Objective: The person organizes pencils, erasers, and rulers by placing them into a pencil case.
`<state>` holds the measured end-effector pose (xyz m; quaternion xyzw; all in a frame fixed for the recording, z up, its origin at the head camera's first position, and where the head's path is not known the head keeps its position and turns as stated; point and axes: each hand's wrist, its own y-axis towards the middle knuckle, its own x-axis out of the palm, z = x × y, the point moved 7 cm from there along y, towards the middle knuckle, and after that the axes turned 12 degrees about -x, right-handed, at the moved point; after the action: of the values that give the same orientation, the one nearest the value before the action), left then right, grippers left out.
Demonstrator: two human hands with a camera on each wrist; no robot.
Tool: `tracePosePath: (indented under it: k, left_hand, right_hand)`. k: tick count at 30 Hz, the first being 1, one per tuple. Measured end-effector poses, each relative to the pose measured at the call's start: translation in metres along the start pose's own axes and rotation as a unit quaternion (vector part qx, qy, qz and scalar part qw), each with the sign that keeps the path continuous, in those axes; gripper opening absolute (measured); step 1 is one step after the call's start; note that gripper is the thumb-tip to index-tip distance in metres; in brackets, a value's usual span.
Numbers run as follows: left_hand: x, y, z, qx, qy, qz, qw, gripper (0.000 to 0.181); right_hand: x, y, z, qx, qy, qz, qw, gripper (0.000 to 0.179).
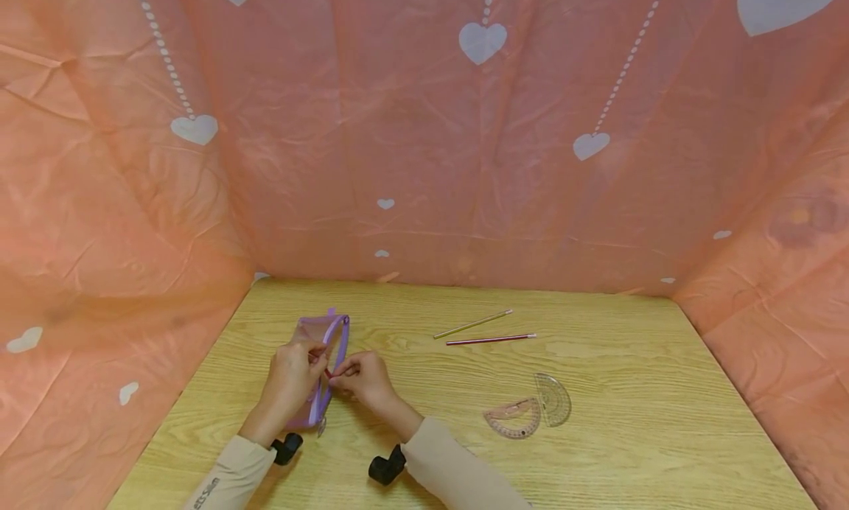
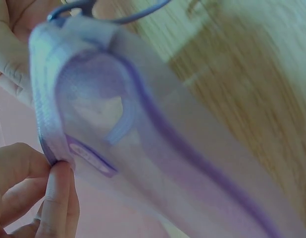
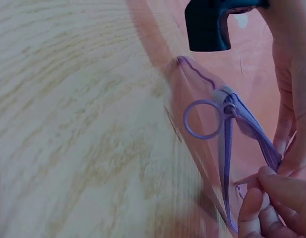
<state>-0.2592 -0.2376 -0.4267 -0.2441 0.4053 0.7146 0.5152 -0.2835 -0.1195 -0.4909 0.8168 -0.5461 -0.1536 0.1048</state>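
Left on our worktop (image 1: 637,362), our left hand (image 1: 290,374) pinches a purple pouch (image 1: 310,330), our right hand (image 1: 368,381) pinches a small red item (image 1: 328,374) at its opening.

Pouch (image 2: 165,130): sheer, mesh-like cloth edged with denser, matt binding; zip ring (image 3: 185,119), smooth, apparently plastic. Tabletop (image 1: 650,377): wood-grained, smooth, low in sheen. Drape (image 1: 411,127): thin, creased sheeting, faintly glossy; cloth or plastic indistinguishable. Pencils (image 1: 491,340): glossy shafts. Protractors (image 1: 557,401): transparent, smooth plastic. Sleeves (image 1: 451,466): matt cloth.
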Motion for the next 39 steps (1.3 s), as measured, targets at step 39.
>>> tracePosePath:
  k: [39]
  left_hand:
    - [0.000, 0.000, 0.002, 0.006, -0.002, 0.002, 1.0000, 0.010]
  right_hand:
    - [-0.003, 0.000, -0.006, 0.003, -0.007, -0.012, 0.9999, 0.005]
